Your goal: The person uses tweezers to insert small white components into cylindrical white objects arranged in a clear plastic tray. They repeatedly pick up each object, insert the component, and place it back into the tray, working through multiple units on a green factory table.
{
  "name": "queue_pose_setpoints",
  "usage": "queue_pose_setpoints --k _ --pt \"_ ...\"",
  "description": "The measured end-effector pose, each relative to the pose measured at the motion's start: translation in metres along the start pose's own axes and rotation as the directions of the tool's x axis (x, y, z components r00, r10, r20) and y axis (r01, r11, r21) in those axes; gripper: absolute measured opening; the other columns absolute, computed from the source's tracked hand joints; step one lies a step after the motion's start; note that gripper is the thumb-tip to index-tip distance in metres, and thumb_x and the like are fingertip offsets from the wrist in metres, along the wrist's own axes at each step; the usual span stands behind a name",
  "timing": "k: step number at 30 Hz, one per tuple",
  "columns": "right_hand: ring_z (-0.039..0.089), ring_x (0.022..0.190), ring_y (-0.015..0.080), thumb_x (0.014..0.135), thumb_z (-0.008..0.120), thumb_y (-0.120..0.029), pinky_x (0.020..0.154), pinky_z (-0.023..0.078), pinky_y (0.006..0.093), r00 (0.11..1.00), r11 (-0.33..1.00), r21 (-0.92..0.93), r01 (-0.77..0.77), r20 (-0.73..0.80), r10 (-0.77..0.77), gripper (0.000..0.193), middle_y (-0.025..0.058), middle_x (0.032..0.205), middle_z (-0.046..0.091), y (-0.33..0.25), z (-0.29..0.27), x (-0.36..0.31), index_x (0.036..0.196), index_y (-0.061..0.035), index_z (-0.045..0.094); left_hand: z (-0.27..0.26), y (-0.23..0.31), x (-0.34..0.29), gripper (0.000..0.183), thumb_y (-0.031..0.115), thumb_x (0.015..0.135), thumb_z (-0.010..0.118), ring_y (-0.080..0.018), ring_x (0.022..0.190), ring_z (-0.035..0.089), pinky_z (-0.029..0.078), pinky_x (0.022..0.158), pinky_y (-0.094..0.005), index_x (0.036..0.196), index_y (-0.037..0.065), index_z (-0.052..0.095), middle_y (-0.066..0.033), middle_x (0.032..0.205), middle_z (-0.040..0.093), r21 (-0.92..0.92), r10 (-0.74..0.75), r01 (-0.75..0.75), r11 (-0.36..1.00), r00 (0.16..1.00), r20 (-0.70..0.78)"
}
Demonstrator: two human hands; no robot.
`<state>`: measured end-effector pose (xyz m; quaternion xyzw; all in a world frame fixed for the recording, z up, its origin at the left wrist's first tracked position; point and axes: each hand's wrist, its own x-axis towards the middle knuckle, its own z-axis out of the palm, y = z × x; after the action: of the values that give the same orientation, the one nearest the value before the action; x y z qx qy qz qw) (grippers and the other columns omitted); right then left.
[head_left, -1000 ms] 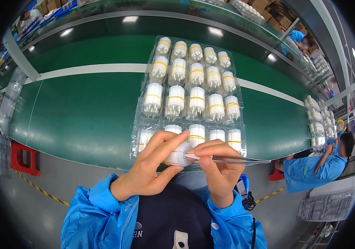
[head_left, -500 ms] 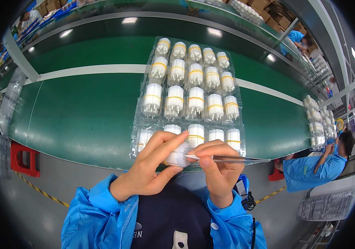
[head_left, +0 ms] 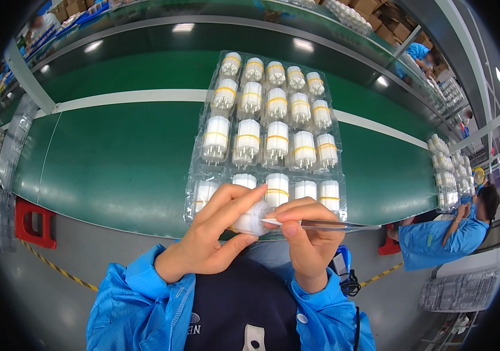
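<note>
Two hands, one workpiece, one tool. Left hand (head_left: 212, 234): fingers curved, thumb below, slightly parted around one whitish cylinder (head_left: 248, 219), gripping it by the sides; cylinder lies on its side, off the bench, in front of the tray's near edge. Right hand (head_left: 311, 234): fingers pinched closed on one slim tool (head_left: 340, 224), tweezer-like, metal shaft pointing right, pale tip at the cylinder's right end. Whether the tip touches or goes inside: can't tell.

One clear plastic tray (head_left: 194, 175) on the green bench (head_left: 115, 164), ahead of both hands. Count in tray: 20 white cylinders (head_left: 277, 134), 4 rows of 5, near row partly covered by the hands. Yellow bands show around most; prongs show at the near ends in the third row from the back. With the held one, 21 cylinders nearby.

Around: two red stools, one left (head_left: 35, 224), one partly seen right. Two stretches of yellow-black floor tape (head_left: 57, 266), one each side. One group of loaded trays (head_left: 451, 175) at the bench's right end, number unclear. Other people: at least three, one in blue at right (head_left: 451, 234), one in blue upper right, one in white upper left.
</note>
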<state>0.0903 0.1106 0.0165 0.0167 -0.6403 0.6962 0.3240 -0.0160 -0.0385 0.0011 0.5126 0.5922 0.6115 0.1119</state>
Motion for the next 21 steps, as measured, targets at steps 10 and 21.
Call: queue_pose_setpoints --k 10,21 --pt "0.066 0.084 0.0211 0.086 0.067 0.003 0.076 0.051 0.0312 1.0 0.999 -0.033 -0.015 -0.007 0.015 0.008 0.017 0.092 0.069 -0.0002 0.0002 -0.0008 0.094 0.0044 0.067 -0.0012 -0.0017 0.0006 0.067 -0.002 0.077 0.067 -0.0304 0.1 0.055 0.045 0.088 -0.0358 0.141 -0.005 0.045 -0.0197 0.115 0.054 0.006 0.012 -0.012 1.0 1.0 0.008" --pt "0.066 0.082 0.0208 0.086 0.067 0.003 0.074 0.052 0.0302 0.999 0.993 -0.117 0.012 0.044 -0.007 0.008 0.0169 0.09 0.069 -0.0025 -0.0035 0.0019 0.093 0.0039 0.067 -0.0006 0.0 0.0005 0.068 -0.004 0.076 0.067 -0.0296 0.101 0.054 0.045 0.088 -0.0351 0.141 -0.005 0.045 -0.019 0.115 0.054 0.009 0.003 -0.003 1.0 1.0 0.012"
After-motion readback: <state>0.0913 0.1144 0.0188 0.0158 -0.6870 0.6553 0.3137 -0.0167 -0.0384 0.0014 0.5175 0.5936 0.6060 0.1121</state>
